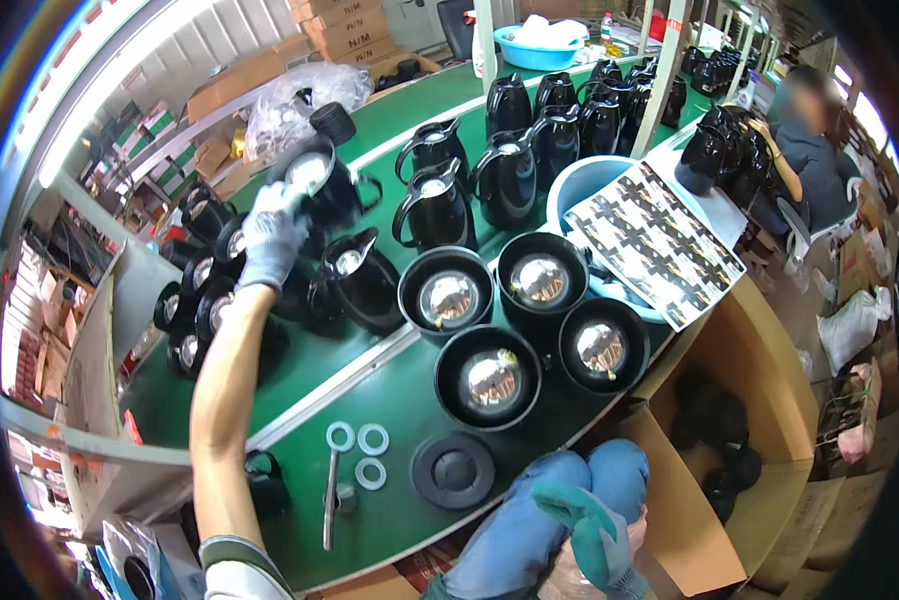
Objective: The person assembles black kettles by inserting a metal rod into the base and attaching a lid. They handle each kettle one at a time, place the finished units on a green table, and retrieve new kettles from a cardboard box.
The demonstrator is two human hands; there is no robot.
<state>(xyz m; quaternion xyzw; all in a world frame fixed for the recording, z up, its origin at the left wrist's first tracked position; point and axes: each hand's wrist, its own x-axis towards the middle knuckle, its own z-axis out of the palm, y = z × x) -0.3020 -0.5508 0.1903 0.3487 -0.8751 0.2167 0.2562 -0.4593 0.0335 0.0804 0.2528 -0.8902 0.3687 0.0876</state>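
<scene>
My left hand [272,240], in a whitish work glove and smeared by motion, grips a tilted black jug [331,200]; its silvery inside shows and its handle points right. Just below stands another black jug [364,285] with a spout. Over my lap is my right hand [597,535] in a green and grey glove, fingers stretched out, with nothing seen in it. Several upside-down black jug bodies with shiny round bottoms [489,378] stand at the table's near edge. Beside them lie a black round lid [452,470], pale rings [372,438] and a metal rod tool [330,500].
Several upright black jugs [509,180] fill the green table [349,430] farther back. A patterned sheet [659,245] lies over a blue tub [569,190] at right. An open carton [669,490] holds black parts. Another person [804,150] sits at far right, handling black jugs.
</scene>
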